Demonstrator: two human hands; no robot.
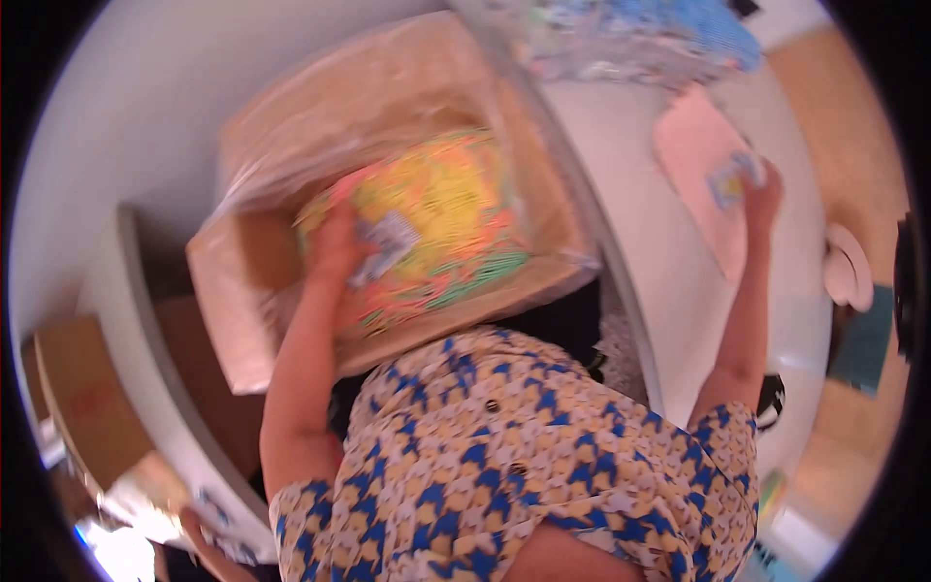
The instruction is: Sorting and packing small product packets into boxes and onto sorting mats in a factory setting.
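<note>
My left hand (339, 242) reaches into an open cardboard box (242, 281) lined with clear plastic and grips a small pale packet (388, 244) lying on a heap of bright yellow, orange and green pieces (446, 204). My right hand (761, 199) stretches out over a white table (669, 281) and holds a small blue and white packet (732, 177) above a flat pink sheet (698, 145). The picture is blurred by motion.
A pile of blue and white plastic-wrapped goods (640, 34) lies at the table's far end. A white round object (849, 267) sits at the right. More cardboard boxes (82, 398) stand at the lower left beside a white ledge.
</note>
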